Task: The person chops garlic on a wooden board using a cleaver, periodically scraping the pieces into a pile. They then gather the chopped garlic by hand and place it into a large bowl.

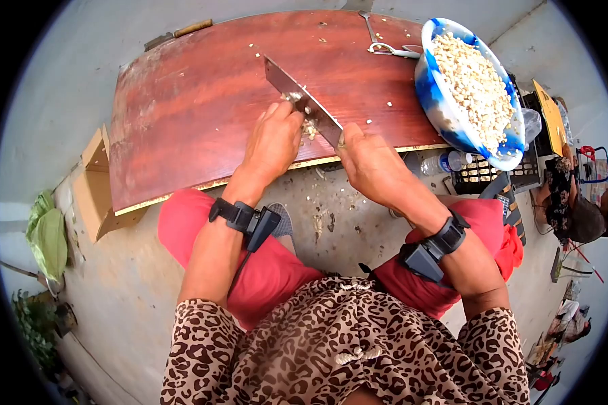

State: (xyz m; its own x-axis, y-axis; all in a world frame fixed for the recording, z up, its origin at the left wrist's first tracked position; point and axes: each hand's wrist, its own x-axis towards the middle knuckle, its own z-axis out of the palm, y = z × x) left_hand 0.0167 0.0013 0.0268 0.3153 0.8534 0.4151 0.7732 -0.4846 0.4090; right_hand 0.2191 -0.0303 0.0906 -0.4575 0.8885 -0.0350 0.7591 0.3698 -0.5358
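My right hand (377, 160) is wrapped around the handle of a cleaver (323, 120), whose broad blade slants away to the far left over the red-brown table (196, 108). Close against the blade's left side, my left hand (275, 140) has its fingers curled and pressed together. Whatever lies under those fingers is mostly hidden. Small pale chopped pieces (309, 129) lie beside the blade near the table's front edge, and a few cling to it. At the table's right end stands a blue-and-white basin (427, 86), heaped with pale diced pieces (471, 88).
Beyond the basin's left side lie a white-handled peeler (387, 49) and a metal utensil (367, 25). A wooden-handled tool (192, 28) rests along the far edge. Below right are a black crate (483, 177) and a plastic bottle (439, 163). A cardboard box (96, 196) stands left.
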